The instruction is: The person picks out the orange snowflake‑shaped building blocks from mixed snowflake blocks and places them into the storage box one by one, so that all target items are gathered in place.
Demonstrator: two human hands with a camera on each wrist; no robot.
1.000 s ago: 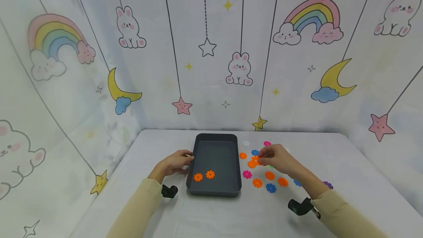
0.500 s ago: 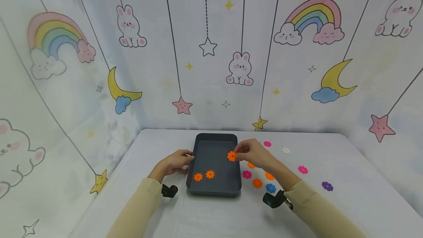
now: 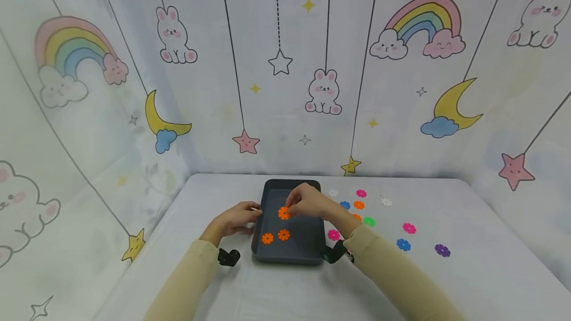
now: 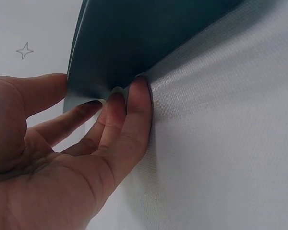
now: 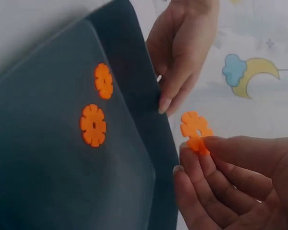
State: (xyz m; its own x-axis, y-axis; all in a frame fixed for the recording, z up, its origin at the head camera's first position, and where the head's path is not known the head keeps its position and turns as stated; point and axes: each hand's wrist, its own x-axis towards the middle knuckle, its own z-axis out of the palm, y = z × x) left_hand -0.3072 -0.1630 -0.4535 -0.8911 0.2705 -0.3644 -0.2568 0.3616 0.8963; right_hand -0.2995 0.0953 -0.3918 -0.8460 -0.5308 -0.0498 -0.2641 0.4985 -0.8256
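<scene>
My right hand point(image 3: 308, 201) pinches an orange notched plastic disc point(image 3: 283, 213) between thumb and fingertips, over the dark grey tray point(image 3: 290, 257). The right wrist view shows this disc's round centre hole and slotted edge, with the thumb point(image 5: 249, 151) across its lower part. Two more orange discs, a left one point(image 3: 267, 239) and a right one point(image 3: 283, 235), lie flat in the near part of the tray. My left hand point(image 3: 238, 217) holds the tray's left side, its thumb at the rim and its fingers point(image 4: 137, 110) against the outside wall.
Right of the tray, loose discs lie scattered on the white cloth point(image 3: 468, 222): a green one point(image 3: 369, 222), a purple one point(image 3: 442, 250), a blue one point(image 3: 403, 244), a pink one point(image 3: 409, 228) and several others. My right forearm hides some. A printed curtain point(image 3: 285, 113) hangs behind.
My right hand has picked an orange disc from the scattered pieces and carried it left, across the tray's right rim, to above the tray's middle. My left hand has stayed at the tray.
</scene>
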